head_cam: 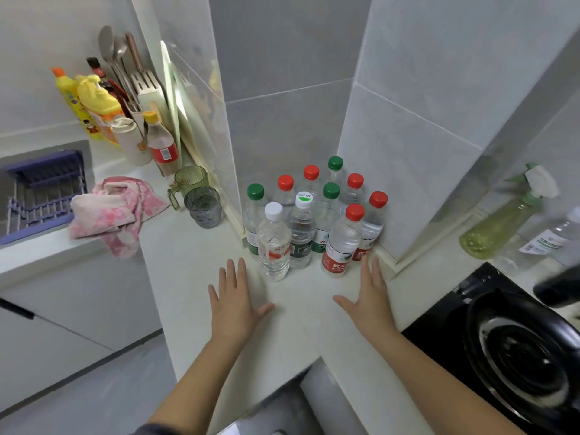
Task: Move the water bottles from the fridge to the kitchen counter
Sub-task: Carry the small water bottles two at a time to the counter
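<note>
— Your left hand [233,296] lay palm down on the table [301,334], fingers straight and a little spread, with nothing in it.

— Your right hand [370,293] was the same: flat, fingers straight, thumb out to the side, gripping nothing. The two hands were apart, with a bare strip of table between them.

— The water bottles [326,215] stood upright on the table just beyond your fingertips, packed close into the corner where the tiled walls [282,89] met. I counted ten caps: five red, three green, one plain white and one white with a green mark.

— The white-capped bottle [273,246] stood at the front left, nearest your left hand but not touching it. The front red-capped bottle [340,243] stood just beside your right fingertips; I couldn't tell whether you touched it.

— To the left of the cluster you had a grey glass [203,207] and a green jug [190,183] side by side, and further left a pink towel [116,208] hung over the table edge.

— To your right were a black stove [518,356] and, behind it, a pale green spray bottle [502,227].
</note>
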`<action>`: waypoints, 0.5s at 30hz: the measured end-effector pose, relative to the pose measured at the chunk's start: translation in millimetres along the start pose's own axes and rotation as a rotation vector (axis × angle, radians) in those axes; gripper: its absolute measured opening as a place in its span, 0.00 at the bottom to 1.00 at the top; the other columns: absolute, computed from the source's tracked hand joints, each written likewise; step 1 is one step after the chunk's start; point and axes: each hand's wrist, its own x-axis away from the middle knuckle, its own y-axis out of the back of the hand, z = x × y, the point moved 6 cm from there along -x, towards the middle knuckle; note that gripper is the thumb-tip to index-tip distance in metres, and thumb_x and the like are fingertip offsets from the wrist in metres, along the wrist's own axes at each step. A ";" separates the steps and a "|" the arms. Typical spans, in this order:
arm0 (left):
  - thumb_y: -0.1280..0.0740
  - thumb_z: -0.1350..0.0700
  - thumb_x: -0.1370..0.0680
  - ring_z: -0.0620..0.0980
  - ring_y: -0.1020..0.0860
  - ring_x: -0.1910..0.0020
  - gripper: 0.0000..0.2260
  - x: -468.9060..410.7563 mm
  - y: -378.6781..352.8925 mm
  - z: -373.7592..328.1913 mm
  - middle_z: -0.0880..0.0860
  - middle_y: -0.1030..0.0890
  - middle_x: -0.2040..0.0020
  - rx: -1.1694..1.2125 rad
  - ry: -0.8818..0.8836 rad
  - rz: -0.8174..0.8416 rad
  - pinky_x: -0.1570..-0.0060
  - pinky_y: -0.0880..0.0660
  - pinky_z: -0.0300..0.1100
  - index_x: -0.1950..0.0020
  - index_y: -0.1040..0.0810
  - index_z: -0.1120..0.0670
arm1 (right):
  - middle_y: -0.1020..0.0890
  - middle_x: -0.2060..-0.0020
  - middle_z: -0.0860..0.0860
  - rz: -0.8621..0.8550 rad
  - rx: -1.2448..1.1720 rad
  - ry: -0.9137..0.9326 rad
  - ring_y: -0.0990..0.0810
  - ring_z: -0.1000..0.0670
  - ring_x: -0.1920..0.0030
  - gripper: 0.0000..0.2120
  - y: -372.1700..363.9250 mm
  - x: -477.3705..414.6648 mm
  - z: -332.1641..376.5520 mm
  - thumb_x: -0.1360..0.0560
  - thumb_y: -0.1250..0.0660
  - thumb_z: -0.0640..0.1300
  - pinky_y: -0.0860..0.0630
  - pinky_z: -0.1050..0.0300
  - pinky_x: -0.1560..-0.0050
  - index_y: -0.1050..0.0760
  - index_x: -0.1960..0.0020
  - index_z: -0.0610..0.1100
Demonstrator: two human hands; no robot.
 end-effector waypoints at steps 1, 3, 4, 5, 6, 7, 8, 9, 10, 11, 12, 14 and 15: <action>0.34 0.34 0.27 0.56 0.57 0.21 0.49 14.4 5.6 -1.7 0.55 0.58 0.20 -0.050 -0.013 -0.026 0.26 0.54 0.59 0.21 0.60 0.54 | 0.59 0.20 0.48 0.003 0.067 0.043 0.54 0.45 0.21 0.51 2.8 9.8 3.9 0.28 0.26 0.54 0.47 0.48 0.23 0.59 0.20 0.50; 0.39 0.34 0.25 0.57 0.59 0.22 0.45 46.5 17.2 -6.8 0.55 0.59 0.20 -0.131 -0.026 -0.083 0.26 0.55 0.60 0.21 0.61 0.54 | 0.61 0.20 0.49 0.017 0.175 0.133 0.56 0.45 0.21 0.49 8.9 28.0 13.9 0.26 0.30 0.58 0.49 0.45 0.23 0.60 0.20 0.51; 0.41 0.34 0.24 0.57 0.59 0.22 0.44 64.3 23.7 -9.7 0.55 0.60 0.20 -0.163 -0.029 -0.118 0.26 0.56 0.60 0.21 0.61 0.54 | 0.60 0.20 0.49 0.024 0.219 0.181 0.58 0.45 0.21 0.48 12.2 37.4 19.6 0.26 0.31 0.60 0.50 0.44 0.23 0.61 0.20 0.52; 0.43 0.34 0.23 0.57 0.60 0.22 0.42 83.8 30.3 -12.0 0.55 0.60 0.20 -0.183 -0.028 -0.155 0.26 0.56 0.60 0.21 0.61 0.53 | 0.60 0.20 0.49 0.030 0.258 0.231 0.59 0.46 0.21 0.47 15.5 48.5 25.2 0.25 0.33 0.61 0.52 0.43 0.23 0.62 0.20 0.52; 0.44 0.34 0.22 0.57 0.60 0.22 0.41 103.4 36.9 -13.7 0.55 0.59 0.20 -0.188 -0.021 -0.192 0.26 0.56 0.60 0.21 0.60 0.53 | 0.61 0.20 0.49 0.032 0.288 0.281 0.60 0.46 0.21 0.47 18.7 60.0 30.6 0.24 0.35 0.62 0.53 0.42 0.23 0.63 0.21 0.52; 0.45 0.34 0.22 0.57 0.60 0.22 0.40 123.4 43.1 -14.7 0.55 0.59 0.20 -0.190 -0.007 -0.225 0.26 0.56 0.61 0.20 0.59 0.53 | 0.61 0.21 0.49 0.034 0.309 0.332 0.61 0.47 0.21 0.46 21.9 72.2 35.4 0.24 0.37 0.63 0.54 0.41 0.23 0.65 0.21 0.53; 0.45 0.35 0.22 0.57 0.60 0.22 0.39 143.8 49.0 -15.2 0.55 0.59 0.20 -0.200 0.015 -0.250 0.26 0.56 0.60 0.20 0.58 0.53 | 0.63 0.21 0.50 0.037 0.326 0.384 0.62 0.47 0.21 0.45 25.0 85.3 39.6 0.23 0.38 0.64 0.55 0.41 0.23 0.65 0.21 0.53; 0.46 0.35 0.22 0.57 0.61 0.22 0.39 163.9 54.7 -15.1 0.55 0.59 0.20 -0.211 0.044 -0.266 0.26 0.56 0.60 0.20 0.58 0.53 | 0.63 0.21 0.50 0.041 0.337 0.432 0.63 0.47 0.21 0.44 27.4 99.0 43.3 0.23 0.40 0.65 0.57 0.40 0.23 0.65 0.21 0.53; 0.46 0.34 0.22 0.56 0.61 0.22 0.38 184.6 60.1 -14.3 0.55 0.60 0.20 -0.217 0.077 -0.278 0.26 0.57 0.60 0.20 0.58 0.53 | 0.64 0.21 0.50 0.045 0.342 0.476 0.64 0.47 0.21 0.43 29.2 113.5 46.0 0.23 0.41 0.65 0.57 0.40 0.23 0.65 0.21 0.52; 0.47 0.34 0.22 0.56 0.62 0.22 0.38 204.8 65.7 -13.6 0.55 0.60 0.20 -0.219 0.106 -0.293 0.26 0.58 0.59 0.20 0.58 0.52 | 0.64 0.21 0.50 0.048 0.342 0.511 0.65 0.47 0.22 0.42 30.7 128.1 48.8 0.22 0.42 0.65 0.58 0.40 0.23 0.64 0.21 0.52; 0.47 0.34 0.22 0.56 0.62 0.22 0.38 224.5 71.5 -13.3 0.55 0.60 0.20 -0.223 0.128 -0.307 0.26 0.58 0.60 0.20 0.58 0.52 | 0.64 0.21 0.49 0.054 0.337 0.538 0.66 0.47 0.22 0.42 31.8 142.7 52.0 0.22 0.43 0.65 0.59 0.40 0.23 0.64 0.21 0.52; 0.50 0.34 0.22 0.56 0.63 0.22 0.38 261.4 84.2 -13.2 0.54 0.62 0.21 -0.244 0.158 -0.329 0.25 0.58 0.60 0.21 0.60 0.51 | 0.64 0.21 0.49 0.065 0.325 0.594 0.66 0.46 0.22 0.41 33.7 171.3 62.5 0.22 0.45 0.65 0.59 0.41 0.23 0.65 0.21 0.52; 0.51 0.33 0.23 0.55 0.64 0.23 0.38 277.8 91.1 -12.3 0.53 0.63 0.21 -0.252 0.171 -0.345 0.25 0.58 0.61 0.21 0.61 0.51 | 0.64 0.21 0.48 0.067 0.319 0.632 0.66 0.46 0.22 0.41 34.6 184.6 70.2 0.22 0.45 0.65 0.59 0.41 0.23 0.65 0.21 0.52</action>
